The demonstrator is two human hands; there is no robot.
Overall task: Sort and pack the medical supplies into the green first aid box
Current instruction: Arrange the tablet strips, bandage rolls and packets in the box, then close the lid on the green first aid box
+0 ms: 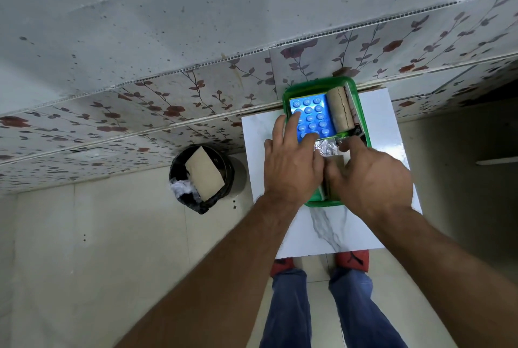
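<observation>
My left hand [291,162] spreads flat on the blue blister pack [312,117]; my right hand [367,176] pinches foil strip [326,148] inside green box [361,112] on marble table [336,230].

The box [361,112] is set on the table [350,230], at its far edge against the wall [196,101]. Inside the box, a blister pack [312,116] is laid at the far left, and a roll [339,112] is placed just to its right, touching it. A foil strip [326,147] is found nearer the person, just before the pack and roll. The left hand [291,162] is spread over the box's near left part, fingertips on the pack; the right hand [370,176] is held over the near right, beside the strip. A bin [201,176] is stood on the floor left of the table, near the wall, with a card [204,174] lodged in it.
</observation>
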